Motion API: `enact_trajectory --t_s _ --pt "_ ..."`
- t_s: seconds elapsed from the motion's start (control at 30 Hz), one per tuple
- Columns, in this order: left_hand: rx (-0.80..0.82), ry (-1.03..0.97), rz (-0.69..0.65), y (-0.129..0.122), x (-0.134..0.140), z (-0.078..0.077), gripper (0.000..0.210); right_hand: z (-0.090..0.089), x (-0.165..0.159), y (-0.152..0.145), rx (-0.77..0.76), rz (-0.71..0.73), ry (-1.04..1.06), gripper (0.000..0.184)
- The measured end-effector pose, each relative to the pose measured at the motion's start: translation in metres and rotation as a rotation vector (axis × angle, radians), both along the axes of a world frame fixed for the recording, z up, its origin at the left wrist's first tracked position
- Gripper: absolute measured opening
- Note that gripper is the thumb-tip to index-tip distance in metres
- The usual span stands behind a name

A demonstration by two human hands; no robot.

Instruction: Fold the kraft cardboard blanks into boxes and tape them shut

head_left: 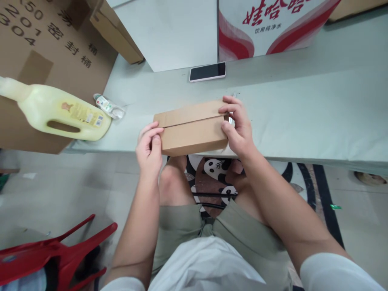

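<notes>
A small brown cardboard box (194,135) is held at the table's front edge, its long sides running left to right. A dark seam crosses its top lengthwise. My left hand (150,147) grips the left end, thumb and fingers against the corner. On the right end, my right hand (238,125) is closed, with the fingers at the far corner and the thumb on the near side. Something small, shiny and clear shows beside the right fingers; I cannot make out what it is. Beyond the box lies a phone (207,72), dark screen up.
On the pale green table (303,109), a yellow jug (68,111) and a small clear bottle (109,106) lie at the left by a large carton (39,52). A white box (178,32) and a red-and-white carton (266,28) stand behind. A red chair (60,254) is at lower left.
</notes>
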State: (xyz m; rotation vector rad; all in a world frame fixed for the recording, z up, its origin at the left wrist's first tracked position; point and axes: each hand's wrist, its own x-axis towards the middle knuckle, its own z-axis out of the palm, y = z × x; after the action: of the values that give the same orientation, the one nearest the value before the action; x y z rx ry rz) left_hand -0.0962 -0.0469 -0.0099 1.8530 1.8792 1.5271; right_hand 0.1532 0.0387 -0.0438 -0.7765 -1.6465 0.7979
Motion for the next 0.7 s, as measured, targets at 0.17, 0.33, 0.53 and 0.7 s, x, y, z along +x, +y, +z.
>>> enact_trajectory --t_s 0.17,0.33,0.53,0.7 --pt "-0.041 0.045 0.003 0.0 -0.002 -0.001 0.034 0.001 0.001 0.002 0.026 -0.055 -0.035 0.037" --pt "-0.041 0.1 -0.036 0.0 -0.007 -0.001 0.031 -0.001 -0.001 0.004 0.038 -0.107 -0.041 0.04" --pt "-0.091 0.098 -0.018 -0.001 -0.002 0.007 0.03 -0.002 -0.001 0.0 0.074 -0.241 -0.075 0.043" --pt "-0.211 0.185 -0.068 -0.002 0.006 0.02 0.05 -0.004 -0.001 -0.004 0.12 -0.172 -0.042 0.048"
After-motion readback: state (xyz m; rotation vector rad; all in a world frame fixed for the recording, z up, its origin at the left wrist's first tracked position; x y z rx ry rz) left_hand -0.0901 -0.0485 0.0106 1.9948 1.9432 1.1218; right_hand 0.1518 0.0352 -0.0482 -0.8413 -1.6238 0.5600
